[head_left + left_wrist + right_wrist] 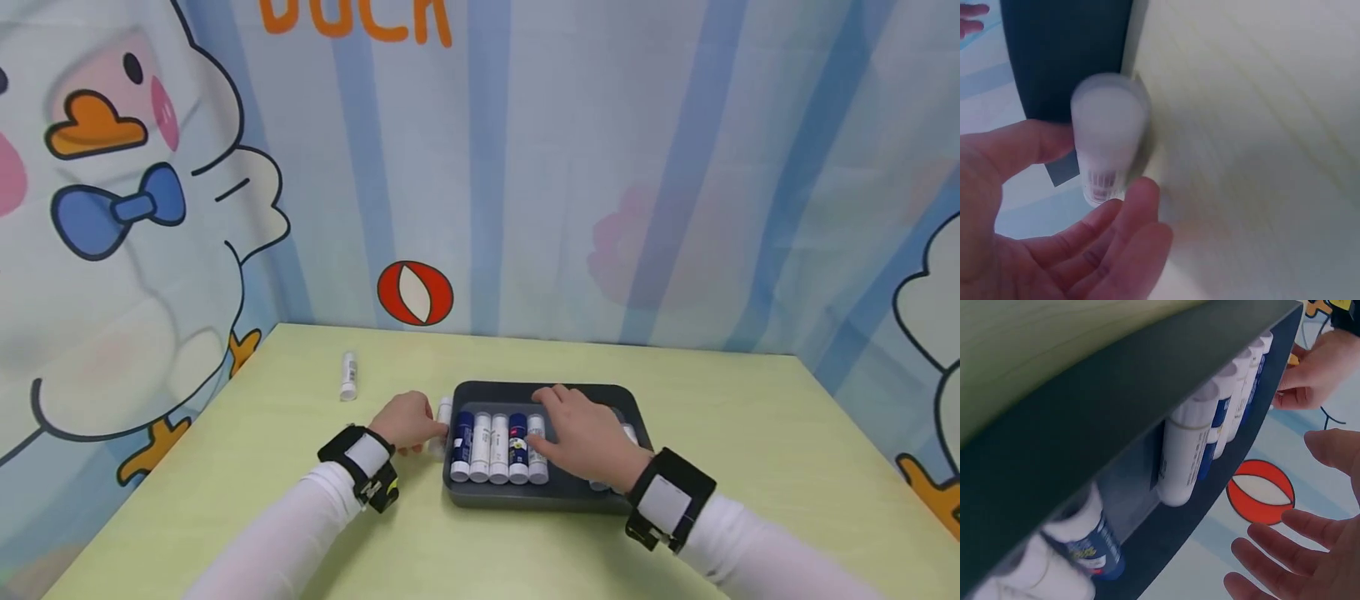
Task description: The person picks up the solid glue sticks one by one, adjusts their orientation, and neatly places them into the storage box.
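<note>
Next to the dark tray's left wall, my left hand [408, 421] holds a white glue stick [445, 412] between thumb and fingers. In the left wrist view this glue stick [1110, 125] looks blurred, with the thumb on one side and the curled fingers on the other. My right hand [592, 433] hovers over the tray [555, 502], fingers spread and holding nothing. Several white and blue glue sticks [498, 450] stand in a row in the tray's left part. More glue sticks [1091, 544] are at its right end, partly hidden by my right hand in the head view.
Another white glue stick [348, 375] lies on the pale yellow table [697, 400], behind and left of my left hand. A bare stretch of tray floor [1132, 487] separates the two groups. A printed curtain [547, 167] hangs behind the table.
</note>
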{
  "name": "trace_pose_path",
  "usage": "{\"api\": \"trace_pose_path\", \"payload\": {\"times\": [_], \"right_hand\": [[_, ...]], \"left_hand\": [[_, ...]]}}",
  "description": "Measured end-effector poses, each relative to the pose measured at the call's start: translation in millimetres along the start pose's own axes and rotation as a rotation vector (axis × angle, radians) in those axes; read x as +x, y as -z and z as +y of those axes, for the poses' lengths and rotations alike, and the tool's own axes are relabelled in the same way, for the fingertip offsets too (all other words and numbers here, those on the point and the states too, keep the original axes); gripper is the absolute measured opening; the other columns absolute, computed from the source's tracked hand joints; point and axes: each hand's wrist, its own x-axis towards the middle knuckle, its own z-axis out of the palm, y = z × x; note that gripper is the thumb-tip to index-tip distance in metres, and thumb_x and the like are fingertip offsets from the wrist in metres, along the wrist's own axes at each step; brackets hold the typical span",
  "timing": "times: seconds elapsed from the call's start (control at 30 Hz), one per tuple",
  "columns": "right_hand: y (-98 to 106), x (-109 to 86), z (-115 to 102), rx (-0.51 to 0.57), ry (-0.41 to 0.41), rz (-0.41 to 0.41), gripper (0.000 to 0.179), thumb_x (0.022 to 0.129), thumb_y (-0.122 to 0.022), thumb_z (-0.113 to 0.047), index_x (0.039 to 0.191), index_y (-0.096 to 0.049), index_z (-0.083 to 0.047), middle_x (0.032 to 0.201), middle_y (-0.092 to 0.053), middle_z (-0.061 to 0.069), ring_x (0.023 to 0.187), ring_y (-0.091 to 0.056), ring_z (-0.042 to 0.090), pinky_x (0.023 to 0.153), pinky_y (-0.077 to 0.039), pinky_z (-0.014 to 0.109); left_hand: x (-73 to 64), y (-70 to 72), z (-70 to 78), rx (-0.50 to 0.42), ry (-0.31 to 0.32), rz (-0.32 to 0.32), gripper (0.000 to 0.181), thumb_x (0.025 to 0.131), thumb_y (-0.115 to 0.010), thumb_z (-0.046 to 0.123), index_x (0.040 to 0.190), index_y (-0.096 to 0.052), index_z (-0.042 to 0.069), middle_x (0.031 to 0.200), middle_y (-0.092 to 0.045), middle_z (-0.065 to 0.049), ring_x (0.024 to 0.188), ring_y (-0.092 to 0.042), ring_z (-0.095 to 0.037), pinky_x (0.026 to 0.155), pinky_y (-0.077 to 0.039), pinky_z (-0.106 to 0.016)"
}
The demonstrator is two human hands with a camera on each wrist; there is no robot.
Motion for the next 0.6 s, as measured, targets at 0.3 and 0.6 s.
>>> {"api": "trace_pose_path", "payload": {"times": [0.3,0.6], "right_hand": [[-15.0,21.1,-25.3,-0.037,0.131,-0.049,0.062,0.084,-0.056,-0.048,0.131,-0.041,-0.009,0.122,-0.048,0.009,0.107,-0.049,0.023,0.077,-0.046,0.033],[-21.0,32.5,-46.4,-0.026,0.187,-0.068,0.07,0.083,-0.057,-0.048,0.137,-0.033,-0.011,0.129,-0.044,0.009,0.114,-0.044,0.023,0.086,-0.042,0.035]], "left_hand": [[-7.0,6.3,-4.3,0.152,-0.037,0.072,0.026,0.073,-0.068,0.03,0.061,-0.055,0.011,0.052,-0.048,0.002,0.045,-0.045,-0.012,0.041,-0.034,-0.026],[-11.3,18.0,-17.7,0.2,-0.035,0.061,0.023,0.071,-0.071,0.031,0.074,-0.06,0.011,0.065,-0.054,0.001,0.057,-0.049,-0.015,0.051,-0.039,-0.029]]}}
